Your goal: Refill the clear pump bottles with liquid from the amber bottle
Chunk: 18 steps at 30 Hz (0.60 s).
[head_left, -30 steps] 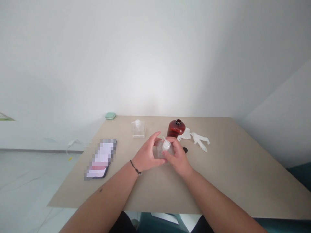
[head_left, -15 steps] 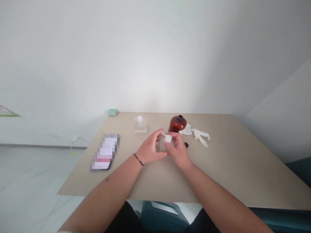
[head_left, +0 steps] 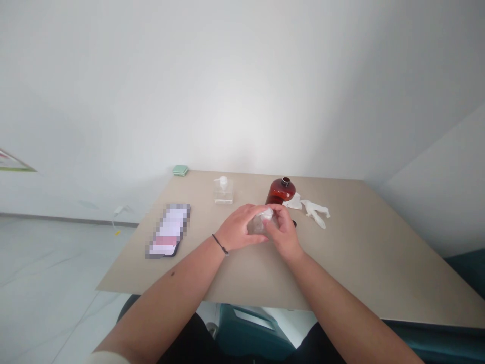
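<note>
My left hand (head_left: 240,227) and my right hand (head_left: 284,232) both grip a clear square pump bottle (head_left: 258,225) above the middle of the table. Its white pump head (head_left: 268,215) shows between my fingers, tilted toward my right hand, and my fingers hide most of the bottle. A black cord bracelet (head_left: 220,244) circles my left wrist. Just behind my right hand, a small black cap (head_left: 294,223) lies on the table. A matching clear pump bottle (head_left: 223,192) with a white pump stands farther back.
An amber glass bottle (head_left: 281,192) without a cap stands at the back of the beige table (head_left: 352,258). Crumpled white tissue (head_left: 314,212) lies to its right. A pixelated phone (head_left: 167,231) lies at the left, and a small green case (head_left: 181,171) sits at the back corner.
The pump head has turned and now leans toward my right hand, with more of it covered by my fingers. The whole view has tilted slightly, so the table sits higher in the picture.
</note>
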Available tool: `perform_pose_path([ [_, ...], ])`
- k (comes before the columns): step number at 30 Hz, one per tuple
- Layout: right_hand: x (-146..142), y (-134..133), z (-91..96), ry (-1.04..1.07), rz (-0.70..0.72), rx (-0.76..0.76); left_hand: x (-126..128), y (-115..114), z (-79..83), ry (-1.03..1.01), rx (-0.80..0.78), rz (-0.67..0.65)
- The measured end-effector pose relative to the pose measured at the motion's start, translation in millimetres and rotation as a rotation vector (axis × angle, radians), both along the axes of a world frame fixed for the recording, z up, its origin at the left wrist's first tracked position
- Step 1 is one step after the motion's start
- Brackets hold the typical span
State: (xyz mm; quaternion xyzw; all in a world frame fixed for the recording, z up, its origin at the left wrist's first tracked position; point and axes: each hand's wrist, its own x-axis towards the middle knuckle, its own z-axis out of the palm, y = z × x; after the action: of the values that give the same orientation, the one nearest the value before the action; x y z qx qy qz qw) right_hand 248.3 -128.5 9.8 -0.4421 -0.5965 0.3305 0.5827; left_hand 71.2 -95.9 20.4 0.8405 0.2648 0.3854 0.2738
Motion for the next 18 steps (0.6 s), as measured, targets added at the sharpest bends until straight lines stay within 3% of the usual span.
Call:
perform_pose_path([
  [18,-2.0,-1.5,7.6,-0.008,0.019,-0.001,-2.7,0.8,1.3,0.019,0.012,0.009],
])
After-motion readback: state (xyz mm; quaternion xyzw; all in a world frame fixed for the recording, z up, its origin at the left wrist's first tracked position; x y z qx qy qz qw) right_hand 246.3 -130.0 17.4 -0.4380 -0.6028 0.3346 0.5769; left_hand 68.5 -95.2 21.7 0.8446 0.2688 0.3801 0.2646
